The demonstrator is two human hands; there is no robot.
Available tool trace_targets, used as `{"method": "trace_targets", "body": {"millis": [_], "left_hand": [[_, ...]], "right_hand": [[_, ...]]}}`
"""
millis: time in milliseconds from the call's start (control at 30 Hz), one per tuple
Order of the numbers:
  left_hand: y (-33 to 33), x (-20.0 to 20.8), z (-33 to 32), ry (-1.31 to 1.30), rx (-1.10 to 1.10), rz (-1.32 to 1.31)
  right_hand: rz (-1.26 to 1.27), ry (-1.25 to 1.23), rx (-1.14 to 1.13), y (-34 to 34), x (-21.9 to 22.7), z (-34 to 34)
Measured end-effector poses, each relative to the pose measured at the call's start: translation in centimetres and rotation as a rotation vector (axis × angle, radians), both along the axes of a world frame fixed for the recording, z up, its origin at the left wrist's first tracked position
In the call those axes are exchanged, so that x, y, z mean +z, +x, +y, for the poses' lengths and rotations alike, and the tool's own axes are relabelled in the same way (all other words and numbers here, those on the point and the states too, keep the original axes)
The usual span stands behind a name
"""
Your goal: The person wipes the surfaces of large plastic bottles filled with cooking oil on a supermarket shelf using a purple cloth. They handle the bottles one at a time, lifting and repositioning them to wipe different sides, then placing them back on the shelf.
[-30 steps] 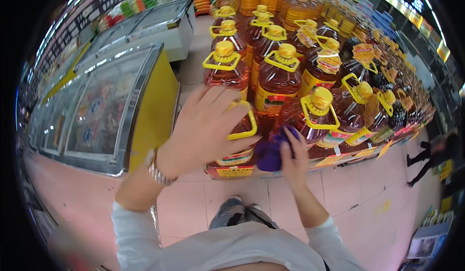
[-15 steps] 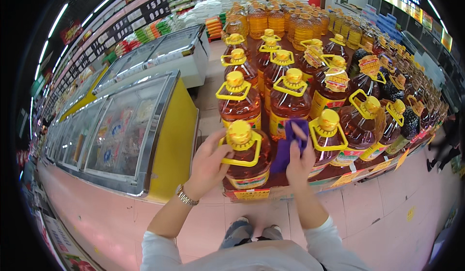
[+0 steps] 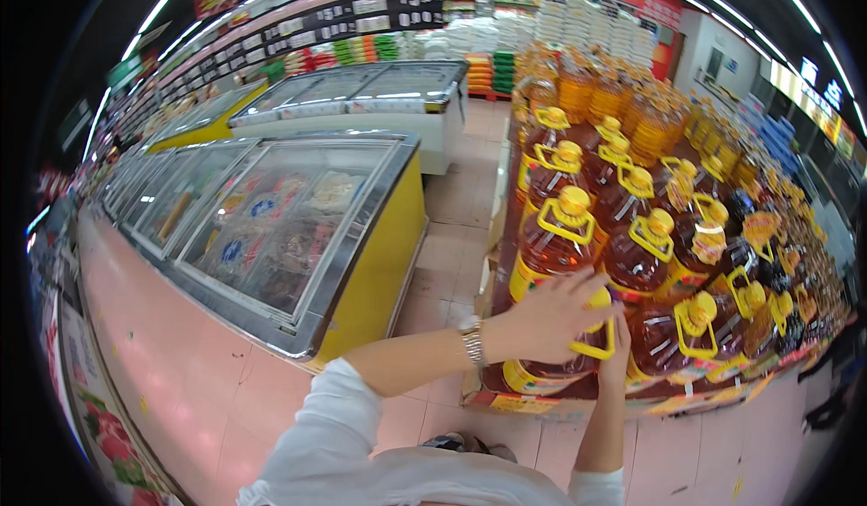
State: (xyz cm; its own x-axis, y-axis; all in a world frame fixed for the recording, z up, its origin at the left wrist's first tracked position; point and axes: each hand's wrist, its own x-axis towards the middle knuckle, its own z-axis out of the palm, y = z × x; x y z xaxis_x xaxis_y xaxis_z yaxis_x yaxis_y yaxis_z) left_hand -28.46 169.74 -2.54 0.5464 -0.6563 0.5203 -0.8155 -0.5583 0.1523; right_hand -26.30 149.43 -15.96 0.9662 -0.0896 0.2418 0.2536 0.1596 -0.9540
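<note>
A large bottle of reddish-brown oil (image 3: 546,372) with a yellow cap and yellow handle stands at the near left corner of the display. My left hand (image 3: 545,318) reaches across its top from the left, fingers curved around the cap and partly covering it. Close against the bottle's right side is my right hand (image 3: 616,348), raised beside the cap and handle. A sliver of purple cloth (image 3: 615,295) shows at its fingers; the rest of the cloth is hidden.
More oil bottles (image 3: 553,242) stand in rows behind and to the right. A glass-topped freezer (image 3: 361,271) with a yellow end is at the left, across a tiled aisle (image 3: 456,199). Stacked white sacks (image 3: 587,32) line the back.
The view has swung left, so the display sits farther right. My left hand has shifted from the handle's left side over the bottle's top. My right hand with the purple cloth has come to the same bottle.
</note>
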Motion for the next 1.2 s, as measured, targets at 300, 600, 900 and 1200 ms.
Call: {"method": "trace_targets", "body": {"millis": [300, 600, 900, 1200], "left_hand": [[-1.8, 0.0, 0.1, -0.116, -0.028, 0.168], [-10.6, -0.7, 1.7, -0.040, 0.037, 0.027], [-11.8, -1.4, 2.8, -0.056, 0.133, 0.114], [-13.3, -1.8, 7.2, -0.108, 0.109, 0.095]], "right_hand": [[-0.236, -0.445, -0.213, -5.8, 0.2, 2.0], [0.047, -0.021, 0.212, -5.9, 3.0, 0.0], [0.463, 0.082, 0.424, 0.9, -3.5, 2.4], [-0.142, -0.198, 0.441, -5.4, 3.0, 2.8]]}}
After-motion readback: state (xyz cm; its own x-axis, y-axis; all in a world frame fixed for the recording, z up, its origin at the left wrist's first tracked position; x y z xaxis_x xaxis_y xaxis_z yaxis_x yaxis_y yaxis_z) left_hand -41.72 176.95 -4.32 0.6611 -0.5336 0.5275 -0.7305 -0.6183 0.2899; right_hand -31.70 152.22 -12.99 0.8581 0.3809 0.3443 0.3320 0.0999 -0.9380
